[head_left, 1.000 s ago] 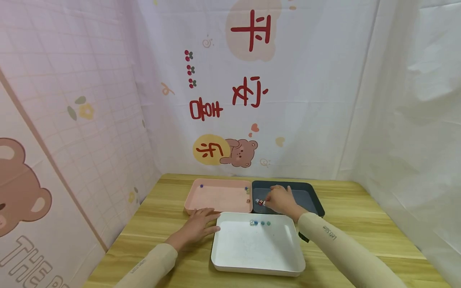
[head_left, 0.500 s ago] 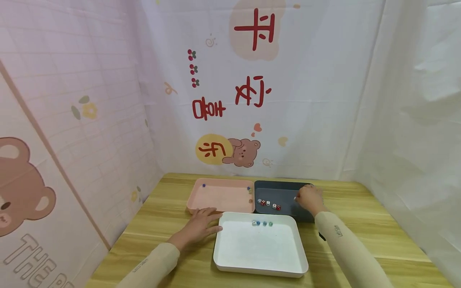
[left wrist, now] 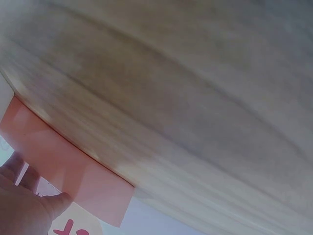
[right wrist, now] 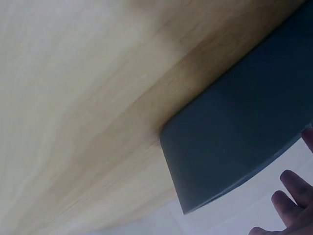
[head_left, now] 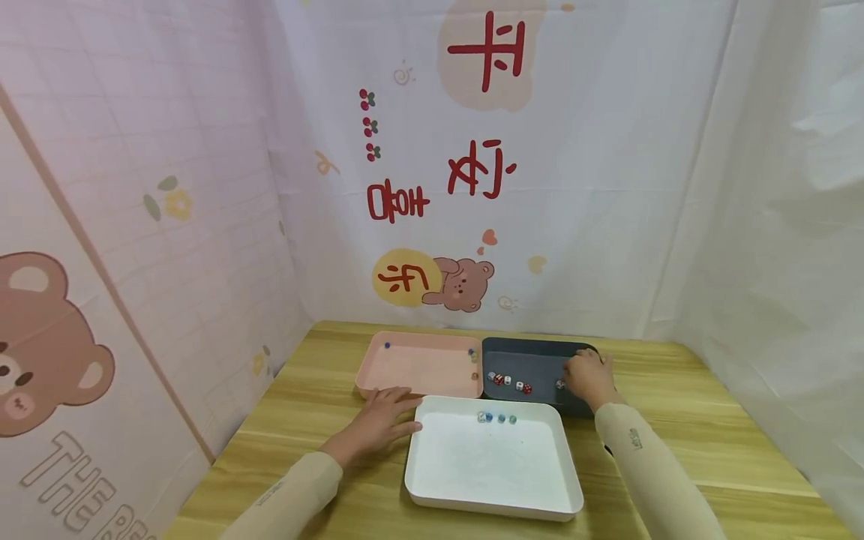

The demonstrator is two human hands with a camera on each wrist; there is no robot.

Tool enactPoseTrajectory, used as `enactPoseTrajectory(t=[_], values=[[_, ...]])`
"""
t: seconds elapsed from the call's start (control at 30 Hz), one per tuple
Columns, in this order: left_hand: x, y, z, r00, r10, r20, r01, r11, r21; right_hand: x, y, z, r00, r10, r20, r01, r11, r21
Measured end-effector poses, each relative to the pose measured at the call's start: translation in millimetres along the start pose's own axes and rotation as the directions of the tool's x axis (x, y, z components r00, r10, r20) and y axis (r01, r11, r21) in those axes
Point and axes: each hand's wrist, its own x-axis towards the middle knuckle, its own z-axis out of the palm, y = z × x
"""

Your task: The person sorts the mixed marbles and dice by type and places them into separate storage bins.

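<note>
Right hand (head_left: pixel 591 379): shifted along the dark tray (head_left: pixel 540 354) since a second ago – I saw it beside the dice near the left end then; now it is over the right end.
Lone die (head_left: pixel 560 384): in the dark tray, right at the fingertips, and more of it shows than half a second ago. It looks pale with darker marks (too small on my feed to read a face).
Right grip: I can't tell whether finger and thumb pinch that die or merely lie beside it.
Row of dice (head_left: pixel 508 380): five near the left and middle of the same tray, mixed white, red and one bluish, some touching.
Right wrist view: gives me the tray's plain outer wall and several loosely spread fingers; the dice I get from the head view alone.
Left hand (head_left: pixel 379 421): fingers relaxed and apart, at the near rim of the pink tray (head_left: pixel 418 364) – thumb at the white tray (head_left: pixel 493 472).
Left wrist view: shows the pink outer wall with fingertips against it, which the head view hides.
</note>
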Motion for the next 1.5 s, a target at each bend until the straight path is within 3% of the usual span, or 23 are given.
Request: enactPoseTrajectory(t=[0.53, 0.87, 1.5], values=[[2.5, 0.4, -0.6, 1.0, -0.013, 0.015, 0.013, 1.0, 0.013, -3.2, 2, -5, 1.0, 0.005, -0.028, -0.006, 1.0, -0.017], [3.9, -0.2, -3.7, 0.999, -0.013, 0.033, 0.014, 1.0, -0.023, 1.5, -2, -6, 1.0, 0.009, -0.026, -0.008, 0.998, 0.059], [5.8, -0.5, -5.1, 0.998, -0.012, 0.06, 0.013, 1.0, -0.014, 4.1, -44, -12, 0.993, -0.114, -0.021, 0.116, 0.988, 0.104]])
